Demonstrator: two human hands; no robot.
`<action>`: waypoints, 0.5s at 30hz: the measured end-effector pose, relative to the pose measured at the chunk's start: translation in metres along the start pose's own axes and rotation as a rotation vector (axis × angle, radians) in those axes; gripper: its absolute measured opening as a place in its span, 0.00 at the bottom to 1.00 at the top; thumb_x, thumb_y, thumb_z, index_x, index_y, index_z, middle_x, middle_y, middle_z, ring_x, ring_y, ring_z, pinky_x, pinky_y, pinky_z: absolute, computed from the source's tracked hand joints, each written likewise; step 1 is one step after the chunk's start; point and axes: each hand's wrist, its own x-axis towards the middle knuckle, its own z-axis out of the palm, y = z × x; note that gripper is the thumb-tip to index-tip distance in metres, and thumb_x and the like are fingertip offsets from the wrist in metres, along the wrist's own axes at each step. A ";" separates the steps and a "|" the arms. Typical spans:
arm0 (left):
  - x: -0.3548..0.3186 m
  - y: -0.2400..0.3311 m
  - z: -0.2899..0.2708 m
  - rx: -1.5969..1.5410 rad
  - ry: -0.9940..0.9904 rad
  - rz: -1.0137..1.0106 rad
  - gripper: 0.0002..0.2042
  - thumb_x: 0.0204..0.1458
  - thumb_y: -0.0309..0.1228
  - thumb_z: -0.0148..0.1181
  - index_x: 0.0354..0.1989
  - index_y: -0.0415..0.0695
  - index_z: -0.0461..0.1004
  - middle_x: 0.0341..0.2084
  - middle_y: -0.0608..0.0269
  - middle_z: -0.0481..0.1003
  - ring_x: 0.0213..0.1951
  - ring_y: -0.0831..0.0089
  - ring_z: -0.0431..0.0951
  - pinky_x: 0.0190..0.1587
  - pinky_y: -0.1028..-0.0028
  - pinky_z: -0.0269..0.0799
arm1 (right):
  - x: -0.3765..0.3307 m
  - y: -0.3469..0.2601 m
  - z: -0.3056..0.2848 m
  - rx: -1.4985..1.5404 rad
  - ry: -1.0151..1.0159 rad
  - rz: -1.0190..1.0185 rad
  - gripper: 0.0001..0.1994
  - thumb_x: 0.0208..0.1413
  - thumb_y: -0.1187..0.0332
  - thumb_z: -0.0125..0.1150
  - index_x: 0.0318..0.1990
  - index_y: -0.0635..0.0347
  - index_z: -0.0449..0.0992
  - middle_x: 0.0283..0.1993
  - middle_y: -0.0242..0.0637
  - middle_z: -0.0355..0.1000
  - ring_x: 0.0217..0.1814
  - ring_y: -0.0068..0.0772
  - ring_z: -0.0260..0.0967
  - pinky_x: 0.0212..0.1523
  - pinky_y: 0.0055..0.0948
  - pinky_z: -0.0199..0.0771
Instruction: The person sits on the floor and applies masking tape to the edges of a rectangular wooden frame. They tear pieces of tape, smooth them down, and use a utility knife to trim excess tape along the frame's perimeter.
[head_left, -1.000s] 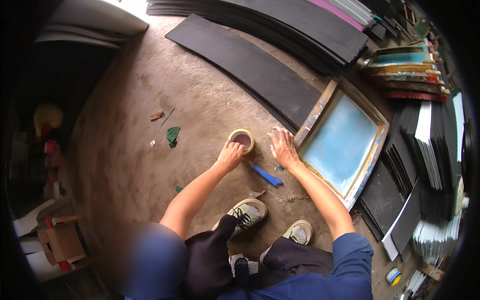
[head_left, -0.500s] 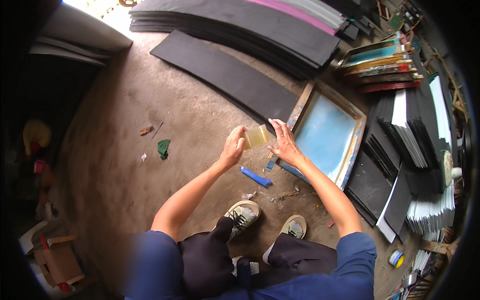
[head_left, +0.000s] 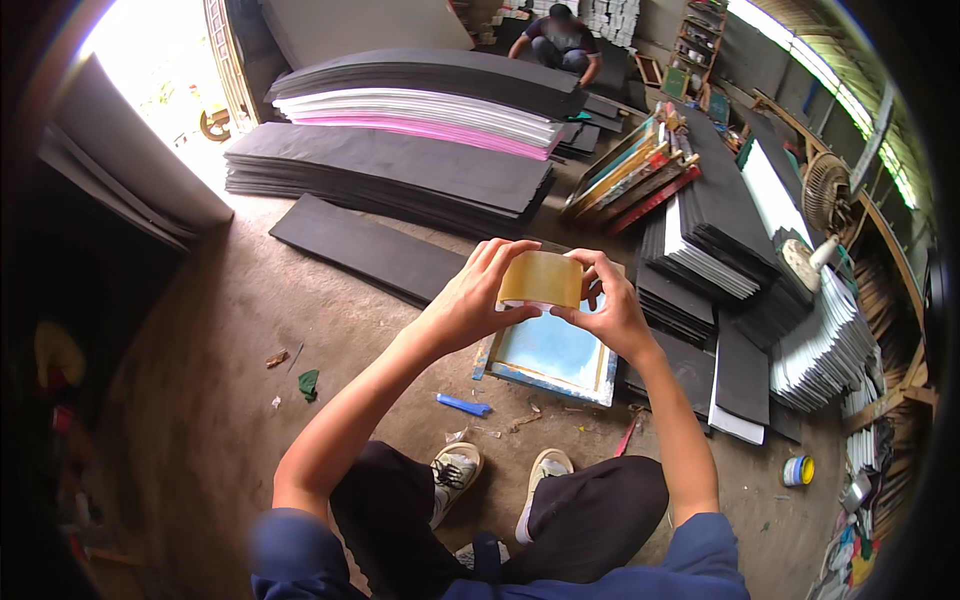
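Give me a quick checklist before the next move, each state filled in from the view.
1. Left hand on the tape: ok, fingers over the top, thumb below.
2. Right hand on the tape: ok, at the other end of the roll.
3. Loose end of the tape found: cannot tell, no edge shows clearly.
4. Whole frame in sight: not ok, the hands and tape hide its far part.
5. Blue strip picked up: not ok, it lies on the floor.
6. Co-worker away from the hands: ok, beyond the stacks.
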 end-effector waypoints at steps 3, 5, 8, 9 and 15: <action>0.001 0.026 0.000 0.037 0.003 -0.006 0.31 0.38 0.29 0.66 0.54 0.44 0.60 0.47 0.55 0.65 0.49 0.57 0.66 0.50 0.64 0.68 | -0.015 -0.016 -0.017 -0.032 0.061 -0.029 0.30 0.34 0.67 0.73 0.49 0.54 0.67 0.39 0.31 0.67 0.39 0.23 0.65 0.35 0.22 0.66; -0.005 0.029 0.003 -0.010 0.034 0.001 0.32 0.38 0.25 0.66 0.55 0.43 0.59 0.49 0.55 0.63 0.50 0.58 0.67 0.51 0.66 0.71 | -0.021 -0.022 -0.022 -0.173 0.117 -0.171 0.32 0.34 0.65 0.73 0.51 0.53 0.66 0.44 0.33 0.65 0.46 0.28 0.62 0.41 0.25 0.65; -0.018 0.023 0.007 -0.398 0.054 -0.117 0.30 0.42 0.25 0.64 0.56 0.42 0.58 0.50 0.57 0.62 0.55 0.62 0.63 0.54 0.64 0.68 | -0.029 -0.028 -0.025 -0.173 0.109 -0.152 0.35 0.34 0.61 0.73 0.54 0.52 0.64 0.54 0.37 0.61 0.58 0.37 0.54 0.53 0.34 0.59; -0.024 0.014 0.012 -0.476 0.060 -0.142 0.31 0.46 0.22 0.60 0.60 0.42 0.53 0.55 0.56 0.58 0.59 0.63 0.58 0.56 0.63 0.66 | -0.031 -0.030 -0.025 -0.141 0.112 -0.127 0.35 0.34 0.62 0.73 0.55 0.52 0.64 0.54 0.36 0.61 0.59 0.37 0.53 0.56 0.36 0.57; -0.033 0.001 0.018 -0.662 -0.034 -0.129 0.34 0.48 0.28 0.60 0.62 0.41 0.48 0.58 0.54 0.56 0.60 0.63 0.56 0.60 0.59 0.58 | -0.042 0.008 -0.007 0.152 0.135 0.017 0.32 0.34 0.64 0.74 0.51 0.55 0.66 0.49 0.34 0.67 0.47 0.31 0.65 0.46 0.29 0.70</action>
